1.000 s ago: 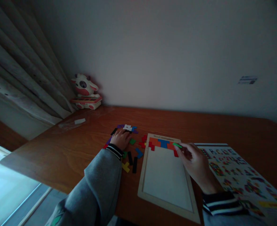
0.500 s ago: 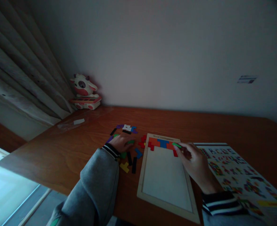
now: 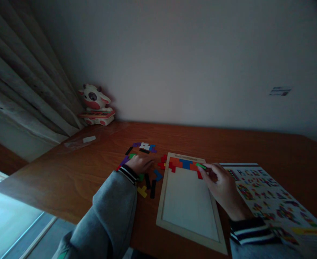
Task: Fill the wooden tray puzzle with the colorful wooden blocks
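My right hand [image 3: 220, 183] pinches a green puzzle piece [image 3: 200, 166] between thumb and fingers, above the upper right corner of a wooden puzzle tray [image 3: 160, 212]. Along the tray's top lie orange pieces [image 3: 175, 162], a blue piece [image 3: 186, 164] and red pieces [image 3: 171, 167]. To the left, my left hand [image 3: 140, 163] rests over loose puzzle pieces with its fingers stretched to the right; what is under the palm is hidden. Around it are a yellow piece [image 3: 142, 191], black bars [image 3: 153, 189], a blue angled piece [image 3: 158, 175] and a white piece [image 3: 144, 146].
A printed pattern sheet [image 3: 271, 194] lies right of the tray, partly behind my right forearm. A cow-shaped toy [image 3: 96, 104] stands at the table's back left corner. Near it lies a clear plastic bag [image 3: 77, 142]. A curtain [image 3: 26, 75] hangs on the left.
My left hand has shifted slightly, and the green piece that showed beside its fingers is now out of sight. My right hand keeps its pinch on its green piece, nearly still.
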Motion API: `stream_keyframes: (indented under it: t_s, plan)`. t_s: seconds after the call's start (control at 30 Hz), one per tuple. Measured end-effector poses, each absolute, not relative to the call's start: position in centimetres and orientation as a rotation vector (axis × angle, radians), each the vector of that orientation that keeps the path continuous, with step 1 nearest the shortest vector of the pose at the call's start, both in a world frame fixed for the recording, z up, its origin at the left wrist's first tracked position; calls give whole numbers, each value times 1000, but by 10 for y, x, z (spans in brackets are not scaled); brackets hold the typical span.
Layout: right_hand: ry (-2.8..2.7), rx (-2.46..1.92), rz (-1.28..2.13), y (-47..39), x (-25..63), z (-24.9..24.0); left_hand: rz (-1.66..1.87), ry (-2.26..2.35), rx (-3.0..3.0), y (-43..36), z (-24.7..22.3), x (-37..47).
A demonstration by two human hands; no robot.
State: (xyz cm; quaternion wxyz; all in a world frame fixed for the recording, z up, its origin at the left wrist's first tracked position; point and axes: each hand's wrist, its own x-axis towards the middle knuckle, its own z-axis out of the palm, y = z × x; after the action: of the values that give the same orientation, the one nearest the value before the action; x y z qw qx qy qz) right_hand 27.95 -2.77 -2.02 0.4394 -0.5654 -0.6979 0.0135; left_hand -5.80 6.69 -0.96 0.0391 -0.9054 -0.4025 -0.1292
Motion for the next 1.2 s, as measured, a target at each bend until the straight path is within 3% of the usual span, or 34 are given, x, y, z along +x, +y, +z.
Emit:
stream_keyframes:
  t_s: [0.33, 0.6, 0.9, 1.2]
  plan:
    - [-1759, -1397, 65, -29, 278, -17, -319, -1336, -2789, 62, -3, -51]
    - [-1857, -1359, 122, -35, 268, -6, -455, -1194, -3012, 46, 9, -65]
    - [-2324, -1310, -236, -26, 242, -15, -484, -981, -3157, 17, -2, -102]
    - [-2370, -1165, 0, -39, 240, -10, -437, -904, -3190, 19, 6, -110]
